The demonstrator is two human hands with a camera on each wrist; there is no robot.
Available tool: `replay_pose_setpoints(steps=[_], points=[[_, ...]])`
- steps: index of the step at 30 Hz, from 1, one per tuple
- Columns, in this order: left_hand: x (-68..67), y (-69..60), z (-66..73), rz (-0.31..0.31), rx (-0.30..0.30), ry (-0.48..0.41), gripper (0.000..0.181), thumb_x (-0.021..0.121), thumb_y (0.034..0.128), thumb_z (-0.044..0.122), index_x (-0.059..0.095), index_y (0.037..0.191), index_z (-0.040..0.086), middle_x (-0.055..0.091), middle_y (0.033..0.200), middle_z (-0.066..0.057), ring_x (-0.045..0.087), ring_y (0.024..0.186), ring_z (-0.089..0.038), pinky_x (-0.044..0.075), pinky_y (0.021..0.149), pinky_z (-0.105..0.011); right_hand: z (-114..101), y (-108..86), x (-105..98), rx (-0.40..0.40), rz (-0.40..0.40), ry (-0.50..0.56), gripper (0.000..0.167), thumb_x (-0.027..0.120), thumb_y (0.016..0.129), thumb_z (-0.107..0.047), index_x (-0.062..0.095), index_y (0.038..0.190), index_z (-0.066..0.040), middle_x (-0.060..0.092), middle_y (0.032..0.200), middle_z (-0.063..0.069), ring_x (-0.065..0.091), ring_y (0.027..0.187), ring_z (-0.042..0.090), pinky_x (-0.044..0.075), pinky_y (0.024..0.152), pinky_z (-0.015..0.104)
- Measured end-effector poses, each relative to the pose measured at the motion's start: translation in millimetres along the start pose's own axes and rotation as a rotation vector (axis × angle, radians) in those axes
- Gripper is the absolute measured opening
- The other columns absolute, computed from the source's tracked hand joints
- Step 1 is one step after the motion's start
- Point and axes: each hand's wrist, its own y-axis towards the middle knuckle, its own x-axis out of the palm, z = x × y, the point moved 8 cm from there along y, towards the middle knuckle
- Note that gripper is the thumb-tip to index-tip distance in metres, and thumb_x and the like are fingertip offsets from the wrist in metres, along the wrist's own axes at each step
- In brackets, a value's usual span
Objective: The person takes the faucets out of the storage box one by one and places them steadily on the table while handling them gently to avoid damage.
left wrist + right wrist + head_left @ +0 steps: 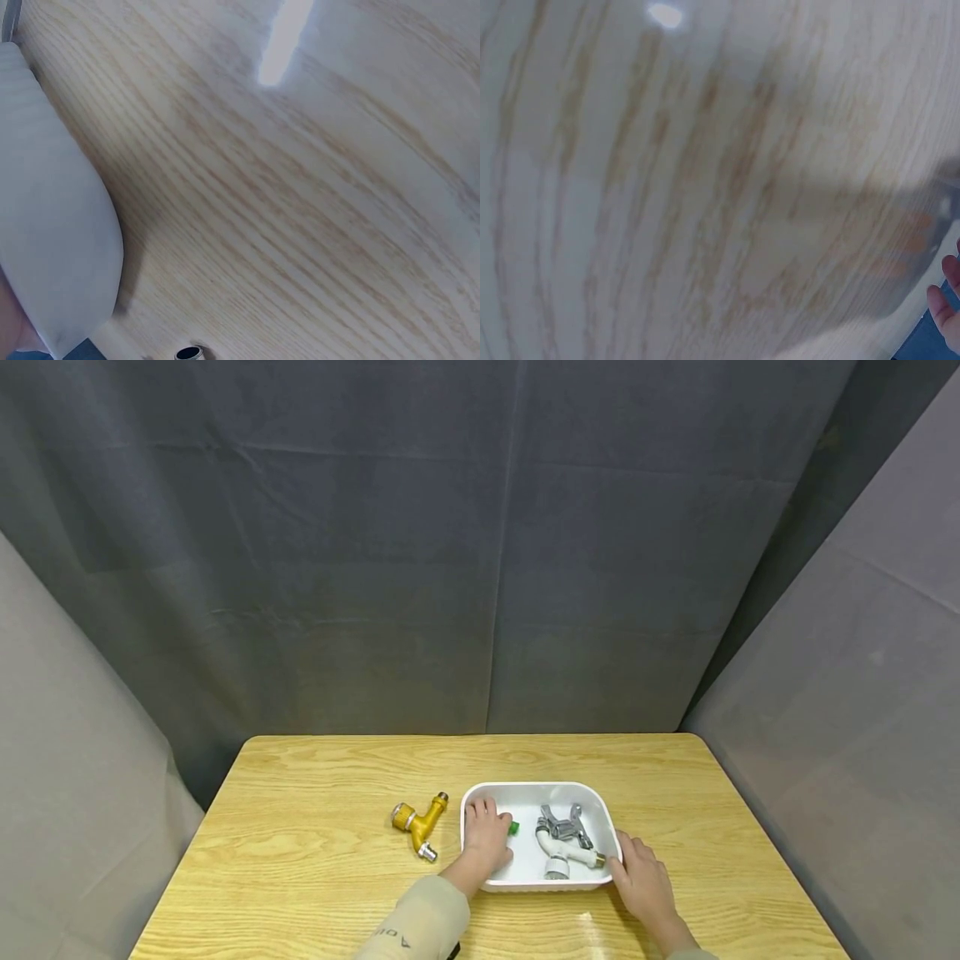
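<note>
My left hand (487, 837) reaches into the left part of a white tray (536, 887). A small green piece (513, 828) shows beside its index finger; whatever lies under the palm is hidden. At the tray's right end, my right hand (647, 881) touches the rim, thumb at the edge and fingers extended along the outside. A white faucet (577, 853) with a brass threaded end lies inside the tray, in front of grey metal faucet parts (566, 828). Fingertips (937, 300) of the right hand show in the right wrist view. In the left wrist view, the tray's wall (60, 202) fills the left side.
A yellow faucet (423, 827) with silver ends lies on the wooden table (315, 877), left of the tray. Part of a metal pipe end (189, 352) shows at the bottom of the left wrist view. Grey curtains (375, 568) surround the table.
</note>
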Motion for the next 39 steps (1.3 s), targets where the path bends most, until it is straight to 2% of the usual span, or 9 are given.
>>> replay_pose_setpoints(steps=[10,24,32,39], points=[[-4.1,0.5,0.9,0.014,0.024,-0.029,0.051,0.063,0.0701,0.055,0.058,0.114,0.028,0.05,0.11,-0.014,0.044,0.103,-0.032,0.036,0.089,-0.048,1.1,-0.3,1.4,-0.001,0.0,-0.001,0.038,0.044,0.088,-0.024,0.048,0.124,-0.011,0.057,0.101,0.013,0.054,0.093,0.033,0.043,0.069,0.049],[-23.6,0.4,5.5,0.097,0.082,-0.163,0.05,0.062,0.0732,0.053,0.057,0.114,0.024,0.047,0.107,-0.014,0.042,0.1,-0.03,0.039,0.084,-0.044,1.0,-0.2,0.9,-0.007,0.0,-0.005,0.038,0.043,0.089,-0.024,0.048,0.124,-0.011,0.057,0.1,0.012,0.054,0.093,0.032,0.043,0.067,0.048],[-30.5,1.7,-2.8,0.089,0.078,-0.226,0.053,0.063,0.0739,0.052,0.056,0.118,0.024,0.048,0.11,-0.015,0.042,0.102,-0.031,0.04,0.086,-0.045,-2.2,0.0,-2.0,-0.014,0.009,0.0,0.037,0.043,0.089,-0.023,0.05,0.123,-0.009,0.057,0.099,0.013,0.054,0.093,0.033,0.043,0.068,0.049],[-39.7,5.2,-15.2,0.112,0.078,-0.255,0.054,0.063,0.0744,0.052,0.056,0.12,0.023,0.049,0.114,-0.017,0.043,0.1,-0.032,0.041,0.084,-0.044,-2.0,-0.8,-2.1,-0.012,0.01,0.0,0.037,0.043,0.089,-0.023,0.049,0.123,-0.01,0.057,0.098,0.012,0.054,0.092,0.032,0.043,0.067,0.048]])
